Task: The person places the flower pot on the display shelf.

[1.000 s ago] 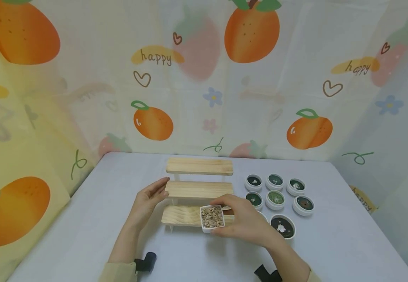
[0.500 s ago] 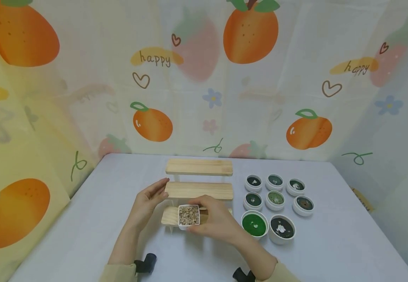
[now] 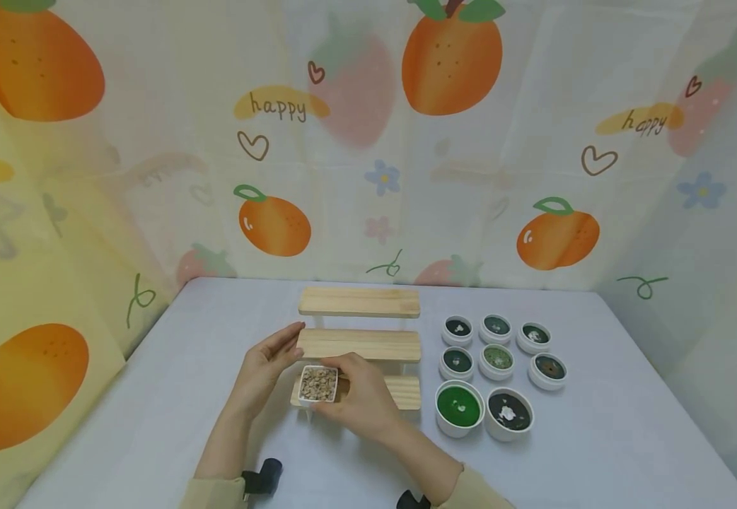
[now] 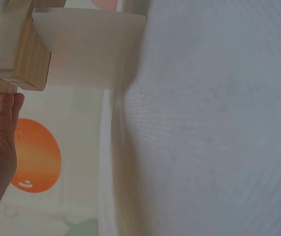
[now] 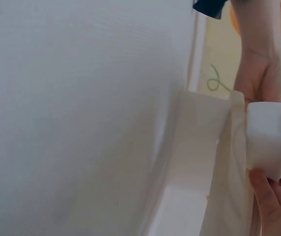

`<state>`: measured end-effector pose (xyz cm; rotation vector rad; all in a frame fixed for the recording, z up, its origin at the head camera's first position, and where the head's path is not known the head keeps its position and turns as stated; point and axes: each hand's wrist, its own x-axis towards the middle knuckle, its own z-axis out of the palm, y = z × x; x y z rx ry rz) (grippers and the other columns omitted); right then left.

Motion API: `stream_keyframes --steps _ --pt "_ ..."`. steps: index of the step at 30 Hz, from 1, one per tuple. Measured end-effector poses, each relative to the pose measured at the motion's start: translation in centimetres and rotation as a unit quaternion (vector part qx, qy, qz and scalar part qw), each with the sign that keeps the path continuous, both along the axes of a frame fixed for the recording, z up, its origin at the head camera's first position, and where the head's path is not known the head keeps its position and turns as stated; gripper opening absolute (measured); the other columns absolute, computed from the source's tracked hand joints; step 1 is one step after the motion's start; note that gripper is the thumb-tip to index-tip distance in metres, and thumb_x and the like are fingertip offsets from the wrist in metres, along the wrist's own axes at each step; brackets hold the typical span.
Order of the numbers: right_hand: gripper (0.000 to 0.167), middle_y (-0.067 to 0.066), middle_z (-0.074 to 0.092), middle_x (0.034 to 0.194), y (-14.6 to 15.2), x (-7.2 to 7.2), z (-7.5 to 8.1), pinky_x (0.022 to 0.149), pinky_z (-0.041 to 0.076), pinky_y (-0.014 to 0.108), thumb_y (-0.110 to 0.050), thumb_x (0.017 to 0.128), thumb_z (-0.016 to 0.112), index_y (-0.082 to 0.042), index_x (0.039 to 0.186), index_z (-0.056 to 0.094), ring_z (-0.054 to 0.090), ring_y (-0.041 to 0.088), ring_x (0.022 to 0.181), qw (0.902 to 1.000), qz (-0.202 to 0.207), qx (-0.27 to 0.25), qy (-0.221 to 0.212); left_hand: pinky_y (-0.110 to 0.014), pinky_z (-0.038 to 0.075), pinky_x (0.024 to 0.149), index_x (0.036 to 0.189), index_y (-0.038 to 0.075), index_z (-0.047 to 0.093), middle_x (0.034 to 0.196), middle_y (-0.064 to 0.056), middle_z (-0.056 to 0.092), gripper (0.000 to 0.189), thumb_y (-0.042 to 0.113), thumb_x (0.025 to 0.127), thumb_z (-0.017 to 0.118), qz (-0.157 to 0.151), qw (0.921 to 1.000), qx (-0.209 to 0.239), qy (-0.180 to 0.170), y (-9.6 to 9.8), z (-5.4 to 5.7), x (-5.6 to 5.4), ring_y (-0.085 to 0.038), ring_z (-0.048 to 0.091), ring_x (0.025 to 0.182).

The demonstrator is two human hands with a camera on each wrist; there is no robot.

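In the head view, a three-tier display stand has pale wooden boards [image 3: 358, 345] on translucent supports [image 4: 88, 44]. My left hand [image 3: 267, 367] grips the left end of its middle tier, with thumb and fingers at the board's edge. My right hand [image 3: 365, 396] pinches a small square white pot [image 5: 270, 137] by its sides, at the left end of the lowest board [image 3: 407, 391]. Tan gravel [image 3: 318, 384] fills the pot. In the right wrist view the pot's base is against or very near the board; I cannot tell whether it bears its weight.
Right of the stand, several small round white pots [image 3: 497, 361] with dark or green tops stand in rows. Two larger ones, a green-topped pot [image 3: 459, 408] and a black-topped pot [image 3: 509, 415], are in front. A white cloth covers the table [image 3: 604, 445]; a printed curtain [image 3: 356, 212] hangs behind.
My right hand has carried the gravel-filled pot leftward along the lowest board to its left end, uncovering the green-topped pot. My left hand has stayed at the middle tier.
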<state>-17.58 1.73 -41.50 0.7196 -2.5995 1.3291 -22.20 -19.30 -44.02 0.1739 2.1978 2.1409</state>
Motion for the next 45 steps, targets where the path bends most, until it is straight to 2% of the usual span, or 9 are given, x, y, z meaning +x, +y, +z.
stream_keyframes --steps 11,19,27,34,41,45 --pt "0.062 0.002 0.069 0.114 -0.88 -0.14 -0.28 0.082 0.051 0.017 -0.027 0.071 0.089 -0.011 0.126 0.064 0.062 0.009 0.097 0.9998 -0.013 0.01 -0.007 -0.007 0.047 0.101 0.148 0.002 0.041 0.156 -0.015 0.041 0.06 0.017 0.096 0.065 -0.005 1.0 0.004 0.006 -0.08 -0.04 0.0 0.012 0.054 0.12" --pt "0.063 0.003 0.069 0.115 -1.05 -0.28 -0.81 0.082 0.056 0.019 -0.03 0.073 0.088 -0.01 0.127 0.063 0.064 0.01 0.098 0.9999 -0.015 0.006 0.005 -0.008 0.047 0.101 0.148 0.002 0.041 0.156 -0.016 0.041 0.06 0.017 0.096 0.065 -0.006 0.9999 0.006 0.011 -0.08 -0.21 -0.01 0.012 0.054 0.12" --pt "0.063 0.001 0.069 0.116 -1.1 -0.16 -1.0 0.085 0.055 0.02 -0.034 0.074 0.087 -0.012 0.128 0.062 0.064 0.01 0.1 0.9996 -0.019 0.014 0.014 -0.007 0.047 0.101 0.149 0.002 0.04 0.157 -0.016 0.04 0.059 0.018 0.096 0.064 -0.009 0.9998 0.001 0.017 -0.04 -0.3 0.15 0.012 0.053 0.121" --pt "0.065 0.001 0.069 0.12 -1.14 -0.04 -0.97 0.092 0.056 0.027 -0.036 0.074 0.086 -0.012 0.129 0.061 0.065 0.013 0.107 0.9991 -0.021 0.024 0.028 -0.007 0.046 0.101 0.148 0.003 0.041 0.157 -0.015 0.04 0.06 0.019 0.096 0.064 -0.009 0.9998 -0.003 0.017 -0.04 -0.3 0.2 0.009 0.052 0.124" --pt "0.066 0.002 0.069 0.124 -0.98 0.09 -0.81 0.097 0.056 0.031 -0.036 0.074 0.086 -0.011 0.13 0.06 0.065 0.015 0.112 0.9994 -0.019 0.019 0.019 -0.007 0.046 0.101 0.149 0.002 0.039 0.157 -0.017 0.039 0.061 0.02 0.096 0.064 -0.011 0.9998 -0.001 0.018 -0.04 -0.31 0.22 0.011 0.052 0.122" --pt "0.069 0.001 0.069 0.124 -0.82 0.03 -0.83 0.096 0.057 0.028 -0.038 0.073 0.086 -0.01 0.13 0.059 0.066 0.014 0.11 0.9996 -0.021 0.013 0.012 -0.007 0.046 0.101 0.149 0.002 0.039 0.157 -0.016 0.039 0.061 0.021 0.096 0.064 -0.01 0.9998 -0.004 0.018 -0.04 -0.29 0.22 0.012 0.052 0.121"
